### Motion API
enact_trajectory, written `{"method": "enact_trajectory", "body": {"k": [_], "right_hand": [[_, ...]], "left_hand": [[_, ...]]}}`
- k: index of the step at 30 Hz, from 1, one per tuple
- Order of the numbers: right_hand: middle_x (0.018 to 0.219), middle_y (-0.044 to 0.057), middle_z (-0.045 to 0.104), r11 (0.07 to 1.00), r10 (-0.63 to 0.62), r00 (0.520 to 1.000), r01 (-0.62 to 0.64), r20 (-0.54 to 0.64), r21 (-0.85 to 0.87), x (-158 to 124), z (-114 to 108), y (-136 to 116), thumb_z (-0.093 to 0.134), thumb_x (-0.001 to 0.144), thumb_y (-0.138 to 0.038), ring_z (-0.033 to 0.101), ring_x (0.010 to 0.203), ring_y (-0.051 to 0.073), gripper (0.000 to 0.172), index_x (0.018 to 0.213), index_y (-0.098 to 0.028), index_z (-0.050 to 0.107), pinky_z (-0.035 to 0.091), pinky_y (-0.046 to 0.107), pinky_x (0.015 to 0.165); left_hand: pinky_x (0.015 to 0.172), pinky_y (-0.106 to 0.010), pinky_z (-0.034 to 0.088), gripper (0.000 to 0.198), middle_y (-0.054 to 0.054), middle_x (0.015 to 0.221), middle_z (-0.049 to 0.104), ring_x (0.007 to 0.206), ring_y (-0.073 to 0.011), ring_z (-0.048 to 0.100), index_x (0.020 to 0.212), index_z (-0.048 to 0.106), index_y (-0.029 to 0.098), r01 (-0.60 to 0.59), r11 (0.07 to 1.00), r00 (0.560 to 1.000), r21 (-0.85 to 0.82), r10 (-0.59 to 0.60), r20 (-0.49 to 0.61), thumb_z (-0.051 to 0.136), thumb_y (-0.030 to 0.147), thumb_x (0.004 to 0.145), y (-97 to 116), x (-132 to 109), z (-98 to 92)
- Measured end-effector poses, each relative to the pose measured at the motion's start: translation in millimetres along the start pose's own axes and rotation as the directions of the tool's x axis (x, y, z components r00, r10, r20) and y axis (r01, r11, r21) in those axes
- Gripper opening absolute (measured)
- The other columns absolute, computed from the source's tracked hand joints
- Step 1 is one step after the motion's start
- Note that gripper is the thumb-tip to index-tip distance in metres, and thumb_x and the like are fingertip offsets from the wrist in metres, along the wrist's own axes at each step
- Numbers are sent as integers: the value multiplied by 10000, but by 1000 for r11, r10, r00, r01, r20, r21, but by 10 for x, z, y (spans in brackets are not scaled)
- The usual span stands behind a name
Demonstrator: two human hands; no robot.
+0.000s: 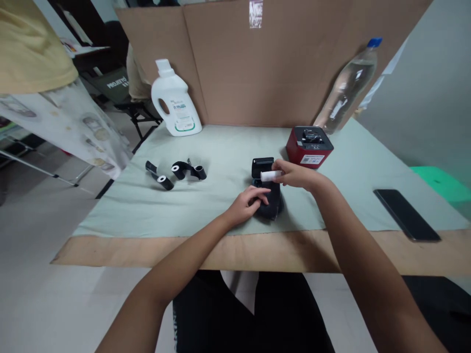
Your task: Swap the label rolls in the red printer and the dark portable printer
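Observation:
A black handheld device (271, 206), like a card terminal with a receipt printer, lies on the cloth with its lid (262, 167) swung up. My right hand (290, 174) is closed on a small white paper roll (269, 175), held sideways just over the opened compartment. My left hand (247, 203) rests on the device's near left side with fingers stretched across it. My hands and the roll hide part of the compartment. To the left lie several small black rolls (165, 183) with pale cores, some with a loose black strip.
A red box with a black top (309, 147) stands just beyond my right hand. A white jug (177, 103) and a clear bottle with a blue cap (348, 86) lean by the cardboard screen (250, 68). A black phone (406, 214) lies at right. A person (55, 88) stands at left.

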State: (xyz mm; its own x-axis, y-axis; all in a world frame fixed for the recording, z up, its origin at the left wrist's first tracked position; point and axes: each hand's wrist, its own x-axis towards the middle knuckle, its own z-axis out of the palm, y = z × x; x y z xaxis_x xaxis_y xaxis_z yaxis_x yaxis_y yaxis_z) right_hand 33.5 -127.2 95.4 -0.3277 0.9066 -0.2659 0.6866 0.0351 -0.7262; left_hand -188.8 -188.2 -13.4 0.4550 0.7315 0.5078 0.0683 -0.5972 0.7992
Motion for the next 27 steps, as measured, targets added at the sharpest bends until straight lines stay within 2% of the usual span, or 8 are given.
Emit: {"method": "enact_trajectory", "body": {"k": [4,7,10,14,20,22,24,27], "right_hand": [[870,2,660,946,-151,986,163,-64,279,-97,-91,-159,796,784,-344,567,796,182,365,1043,-257,554,427,274,674],[959,13,710,874,-191,969,242,-159,421,-90,-82,-358,803,788,-419,602,814,189,439,1122,-274,557,439,282,678],[945,5,698,851,-190,950,285,-248,441,51,-4,-580,764,827,-394,615,772,187,435,1196,-294,556,447,276,641],[933,11,666,872,-233,918,342,-320,349,431,175,-895,723,864,-329,623,769,193,405,1232,-284,558,476,288,645],[923,36,660,859,-233,956,288,-176,423,1101,613,-1385,681,867,-226,631,775,198,379,1224,-241,554,513,304,663],[962,55,676,897,-246,956,286,-158,337,1276,774,-1533,635,883,-183,640,813,212,369,1241,-232,559,524,324,700],[1042,79,690,935,-305,933,331,-189,128,1436,901,-1650,599,886,-138,644,898,237,346,1222,-219,594,528,352,775],[1169,106,693,889,-446,870,402,-212,-221,1678,1013,-1741,560,867,-68,621,1075,285,355,1185,-197,653,497,379,902]], "left_hand": [[851,-347,522,390,-56,934,788,963,-202,653,1254,726,213,-123,992,991,10,123,-60,518,78,952,23,-5,29],[823,-349,520,299,-46,859,755,841,-188,634,998,755,200,-202,979,970,33,205,-128,521,46,896,27,-17,39],[769,-328,522,218,-44,813,714,789,-183,638,821,703,189,-109,994,989,17,111,-102,534,56,856,35,-30,35],[814,-327,547,203,-50,849,723,840,-191,674,815,696,183,6,1000,1000,19,-6,13,548,48,847,56,-29,27],[767,-287,536,231,-55,898,727,829,-179,672,905,724,158,63,998,996,-26,-61,68,560,21,818,10,4,48],[775,-285,537,223,-54,913,735,839,-181,678,911,720,152,71,997,994,-31,-68,87,559,24,826,-20,10,60],[793,-288,545,197,-52,920,744,870,-193,693,912,714,153,91,996,991,-10,-89,103,566,39,850,-41,9,65],[816,-299,563,171,-50,908,755,900,-213,714,905,708,162,135,990,982,36,-138,132,576,56,884,-50,0,56]]}}
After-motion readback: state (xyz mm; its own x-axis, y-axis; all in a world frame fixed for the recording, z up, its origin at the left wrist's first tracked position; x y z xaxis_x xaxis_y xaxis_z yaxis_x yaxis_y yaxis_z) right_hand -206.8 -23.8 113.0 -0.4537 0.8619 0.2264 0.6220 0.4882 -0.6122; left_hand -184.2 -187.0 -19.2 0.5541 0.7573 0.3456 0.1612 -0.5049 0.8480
